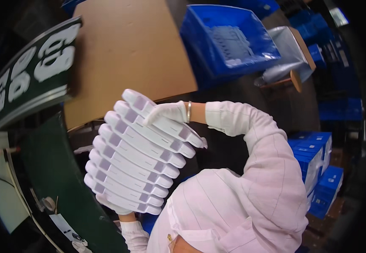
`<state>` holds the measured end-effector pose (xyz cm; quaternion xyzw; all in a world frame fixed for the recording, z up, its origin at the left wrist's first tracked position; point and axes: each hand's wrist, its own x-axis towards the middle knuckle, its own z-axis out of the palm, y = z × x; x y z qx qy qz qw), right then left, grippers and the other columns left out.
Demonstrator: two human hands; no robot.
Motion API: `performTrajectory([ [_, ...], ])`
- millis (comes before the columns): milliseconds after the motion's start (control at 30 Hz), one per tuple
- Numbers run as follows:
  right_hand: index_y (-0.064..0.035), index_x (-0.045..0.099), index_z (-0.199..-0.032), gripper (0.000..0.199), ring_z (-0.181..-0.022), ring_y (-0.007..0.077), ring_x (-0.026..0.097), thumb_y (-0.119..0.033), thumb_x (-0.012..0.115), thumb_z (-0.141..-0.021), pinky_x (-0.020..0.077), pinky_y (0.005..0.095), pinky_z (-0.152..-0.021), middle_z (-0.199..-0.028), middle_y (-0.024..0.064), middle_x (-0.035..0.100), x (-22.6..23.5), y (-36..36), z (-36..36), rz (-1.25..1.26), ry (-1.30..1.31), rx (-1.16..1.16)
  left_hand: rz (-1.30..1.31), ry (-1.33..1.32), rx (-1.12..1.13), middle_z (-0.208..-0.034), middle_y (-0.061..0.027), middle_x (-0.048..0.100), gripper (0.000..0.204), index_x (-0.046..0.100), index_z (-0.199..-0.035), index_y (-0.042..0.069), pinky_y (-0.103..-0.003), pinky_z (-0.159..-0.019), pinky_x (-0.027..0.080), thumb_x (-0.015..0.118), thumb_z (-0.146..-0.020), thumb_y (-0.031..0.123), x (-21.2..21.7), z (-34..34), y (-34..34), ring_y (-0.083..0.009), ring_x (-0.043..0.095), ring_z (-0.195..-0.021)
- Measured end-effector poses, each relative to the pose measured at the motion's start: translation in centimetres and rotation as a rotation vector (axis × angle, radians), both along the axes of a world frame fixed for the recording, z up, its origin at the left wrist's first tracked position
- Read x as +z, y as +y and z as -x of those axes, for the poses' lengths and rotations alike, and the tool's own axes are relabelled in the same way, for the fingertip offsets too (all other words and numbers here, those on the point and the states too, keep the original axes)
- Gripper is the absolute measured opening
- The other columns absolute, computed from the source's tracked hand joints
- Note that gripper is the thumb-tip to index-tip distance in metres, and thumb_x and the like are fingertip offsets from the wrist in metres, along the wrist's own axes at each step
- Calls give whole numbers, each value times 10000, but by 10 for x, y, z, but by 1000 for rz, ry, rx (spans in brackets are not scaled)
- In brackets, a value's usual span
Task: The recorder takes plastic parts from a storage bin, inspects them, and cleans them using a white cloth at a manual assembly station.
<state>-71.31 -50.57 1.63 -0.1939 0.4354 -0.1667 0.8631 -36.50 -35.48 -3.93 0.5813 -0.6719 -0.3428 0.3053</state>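
A row of several white curved plastic parts [138, 158], nested side by side, is held up between my two gloved hands. My right hand [168, 114] closes over the far end part, its thumb and fingers on the outer face. At the near end my left hand [114, 205] grips the row from below. Most of the left fingers are hidden behind the parts. Each part is long and slightly bowed, with rounded ends and recessed pockets near both tips. The row tilts over the gap in front of me.
Ahead stands a brown-topped table [128, 50]. A dark green conveyor or board [27, 90] with white pieces lies left of it. Right of the table is a blue bin [199, 50] holding grey-white parts. A lined carton [290, 52] and stacked blue boxes [311, 156] are farther right.
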Motion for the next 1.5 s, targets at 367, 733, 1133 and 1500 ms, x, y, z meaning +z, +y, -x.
performTrajectory([
  [367,10,627,-1170,297,-1070,145,604,-136,448,-984,445,289,-983,-1139,70,657,88,281,454,353,583,-506,-1090,1464,-207,-1233,-58,599,481,549,-1266,98,-385,-989,447,519,-934,445,21,439,15,-217,550,-1135],
  [733,-15,626,-1161,322,-1011,171,638,-233,543,-938,509,314,-902,-1119,62,665,116,353,699,128,288,-1020,-1655,1727,-364,-1200,-102,620,625,538,-1293,65,-385,-962,459,638,-829,471,61,713,-10,-250,598,-1070],
  [1133,-8,530,-1293,378,-1120,208,591,-208,458,-980,472,338,-973,-1249,99,603,63,45,946,214,195,-568,-1207,2106,-316,-1252,-87,578,716,478,-1346,83,-373,-978,460,622,-835,564,-39,899,-151,-228,575,-1119],
  [1500,-23,563,-1283,366,-1120,167,593,-201,540,-964,461,295,-991,-1243,66,615,-112,-290,934,223,233,199,-543,2153,330,-1340,-79,526,802,419,-1404,116,-409,-1028,430,571,-830,655,-147,951,-211,-252,523,-1207],
])
